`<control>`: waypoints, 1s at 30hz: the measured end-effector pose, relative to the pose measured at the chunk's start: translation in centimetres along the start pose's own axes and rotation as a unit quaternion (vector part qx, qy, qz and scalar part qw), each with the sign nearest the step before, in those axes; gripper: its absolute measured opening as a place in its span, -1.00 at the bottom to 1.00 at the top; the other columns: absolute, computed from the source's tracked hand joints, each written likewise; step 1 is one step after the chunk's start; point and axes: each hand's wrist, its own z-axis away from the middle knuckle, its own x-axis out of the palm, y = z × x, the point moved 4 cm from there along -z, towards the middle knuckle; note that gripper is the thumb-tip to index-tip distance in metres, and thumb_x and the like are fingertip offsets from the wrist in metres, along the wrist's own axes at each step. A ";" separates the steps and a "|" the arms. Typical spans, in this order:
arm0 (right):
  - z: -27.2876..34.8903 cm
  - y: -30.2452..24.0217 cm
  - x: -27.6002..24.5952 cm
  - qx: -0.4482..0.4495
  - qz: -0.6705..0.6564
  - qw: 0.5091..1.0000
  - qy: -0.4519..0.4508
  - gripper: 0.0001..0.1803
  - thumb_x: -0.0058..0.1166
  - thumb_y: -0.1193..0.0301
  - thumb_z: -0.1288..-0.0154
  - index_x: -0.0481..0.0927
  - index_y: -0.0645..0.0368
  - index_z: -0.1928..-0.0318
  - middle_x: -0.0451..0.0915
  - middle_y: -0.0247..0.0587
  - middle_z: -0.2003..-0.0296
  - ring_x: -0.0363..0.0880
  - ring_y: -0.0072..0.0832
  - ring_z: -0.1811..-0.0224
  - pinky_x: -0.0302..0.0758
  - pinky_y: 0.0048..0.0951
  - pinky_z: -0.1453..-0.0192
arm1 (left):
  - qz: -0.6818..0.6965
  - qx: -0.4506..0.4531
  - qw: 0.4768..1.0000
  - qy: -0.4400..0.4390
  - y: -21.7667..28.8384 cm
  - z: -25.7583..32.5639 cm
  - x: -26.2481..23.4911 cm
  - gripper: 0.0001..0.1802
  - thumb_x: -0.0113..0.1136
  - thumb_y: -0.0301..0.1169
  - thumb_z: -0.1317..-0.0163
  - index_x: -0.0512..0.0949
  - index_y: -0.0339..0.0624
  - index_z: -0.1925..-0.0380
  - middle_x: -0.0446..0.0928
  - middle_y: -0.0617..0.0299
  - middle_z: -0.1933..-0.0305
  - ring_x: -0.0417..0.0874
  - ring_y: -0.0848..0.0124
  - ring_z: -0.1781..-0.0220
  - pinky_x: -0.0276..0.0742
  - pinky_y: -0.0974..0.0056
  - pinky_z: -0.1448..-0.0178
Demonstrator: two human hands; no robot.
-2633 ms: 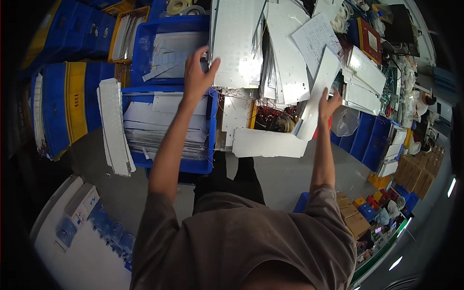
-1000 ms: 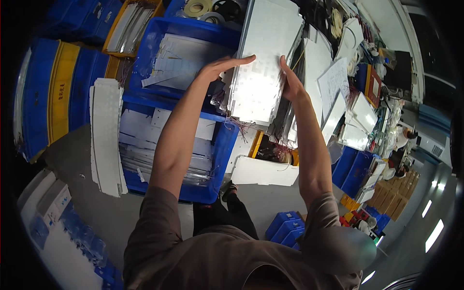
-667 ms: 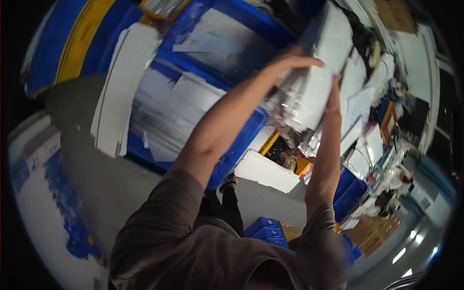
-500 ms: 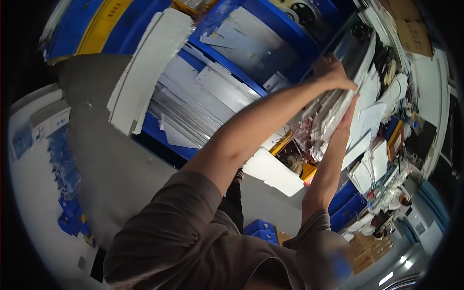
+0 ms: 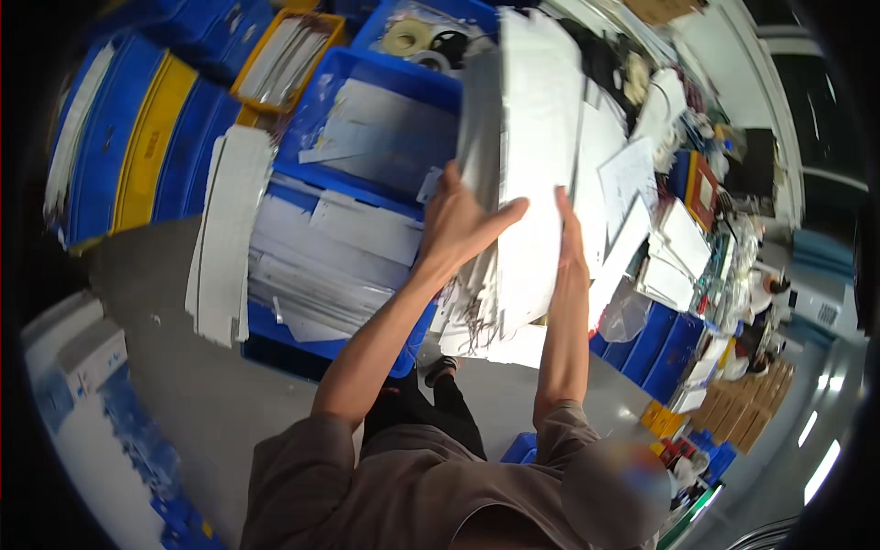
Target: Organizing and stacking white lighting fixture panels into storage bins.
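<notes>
A thick stack of long white sheets (image 5: pixel 536 137) stands lengthwise before me, slightly tilted, between my two hands. My left hand (image 5: pixel 461 220) grips its left side, thumb lying over the front face and fingers spread against the edges. Against the right edge presses my right hand (image 5: pixel 572 234), thumb up; its other fingers are mostly hidden behind the stack. The sheets' lower ends look ragged, with thin dark strands among them. What lies directly behind the stack cannot be seen.
To the left, a blue bin (image 5: pixel 293 170) holds white sheets. Another pile of long white sheets (image 5: pixel 225 238) lies at its left edge. Tape rolls (image 5: pixel 406 37) sit in a bin at the back. Papers (image 5: pixel 628 174) and clutter crowd the right side. Blue bins (image 5: pixel 655 344) stand lower right.
Both hands have come back to the left and nearer to me with the stack, which now stands more upright and shows its white face. My view has turned to the right.
</notes>
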 end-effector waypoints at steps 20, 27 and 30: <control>13.5 7.6 1.8 0.071 0.305 0.943 -0.113 -0.03 0.47 0.21 -0.05 0.23 0.50 -0.32 0.49 0.24 -0.14 0.56 -0.08 -0.11 0.52 -0.22 -0.17 | 0.323 0.041 0.931 0.162 -13.5 22.0 4.1 -0.02 0.32 -0.28 -0.07 0.00 -0.32 -0.42 0.29 -0.18 -0.30 0.41 -0.06 -0.26 0.33 -0.03 -0.30; 10.9 10.7 5.3 0.073 0.507 0.835 -0.200 0.02 0.51 0.17 0.00 0.24 0.50 -0.31 0.51 0.22 -0.12 0.57 -0.07 -0.07 0.47 -0.21 -0.23 | 0.461 0.029 0.849 0.256 -17.1 24.4 5.6 -0.04 0.27 -0.39 -0.12 -0.05 -0.23 -0.46 0.26 -0.14 -0.32 0.40 -0.01 -0.29 0.31 -0.02 -0.33; 10.3 11.8 7.0 0.095 0.522 0.816 -0.231 0.03 0.51 0.13 0.00 0.24 0.51 -0.31 0.52 0.24 -0.11 0.57 -0.06 -0.07 0.48 -0.21 -0.22 | 0.468 0.011 0.839 0.277 -18.6 24.8 6.1 -0.06 0.26 -0.40 -0.14 -0.05 -0.22 -0.46 0.27 -0.12 -0.31 0.39 0.00 -0.29 0.31 -0.01 -0.34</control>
